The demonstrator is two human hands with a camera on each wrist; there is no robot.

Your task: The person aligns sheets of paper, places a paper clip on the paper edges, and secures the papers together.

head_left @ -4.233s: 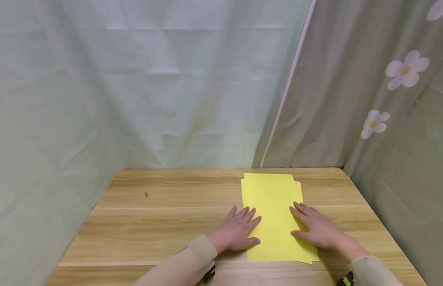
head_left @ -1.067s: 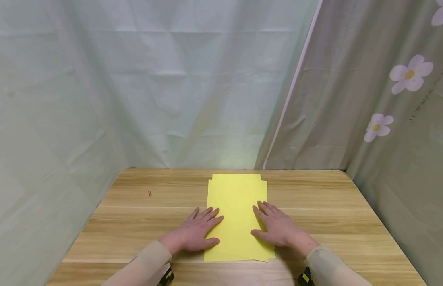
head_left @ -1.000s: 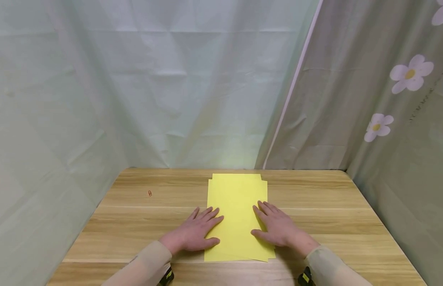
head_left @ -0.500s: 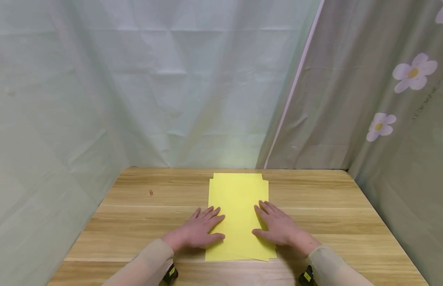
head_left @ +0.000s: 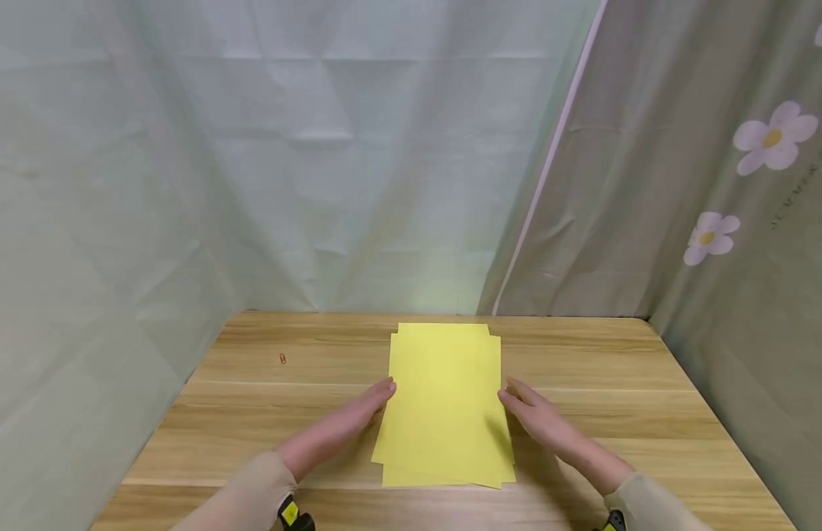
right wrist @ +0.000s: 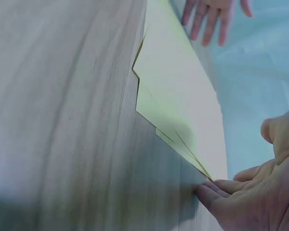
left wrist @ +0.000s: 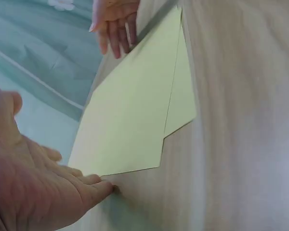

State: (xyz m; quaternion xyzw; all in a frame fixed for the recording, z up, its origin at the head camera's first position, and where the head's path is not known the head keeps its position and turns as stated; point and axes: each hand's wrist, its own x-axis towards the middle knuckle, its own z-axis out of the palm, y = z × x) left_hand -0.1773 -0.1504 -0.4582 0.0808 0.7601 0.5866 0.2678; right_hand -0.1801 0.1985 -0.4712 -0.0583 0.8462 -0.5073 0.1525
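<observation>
A: Head view first, and you've got two hands in play! Your left hand is at the left edge of the yellow sheets, fingers straight, pinching nothing; your right hand mirrors it at the right edge, fingers straight too.

B: And how many sheets between them? More than one, with corners jutting out unevenly front and back, but the overlap hides the exact number. Thin, smooth, oblong paper, lying flat around the middle of one table with streaky wood grain.

A: One red clip, a tiny looped oval, sits over on your left, well apart from the paper. Behind, creased curtain, three five-petalled or partly cut-off flowers on it. Two pale sleeves on you.

B: Over to the left wrist: your left palm faces the sheets, thumb well away from the outstretched fingers. One sheet pokes its angular corner out from under another.

A: Right wrist now! Your right thumb stands clear, fingertips right by a corner; whether they touch paper, I can't tell. Opposite, your left fingers are spread. Crisp edges layer unevenly along the near end.
</observation>
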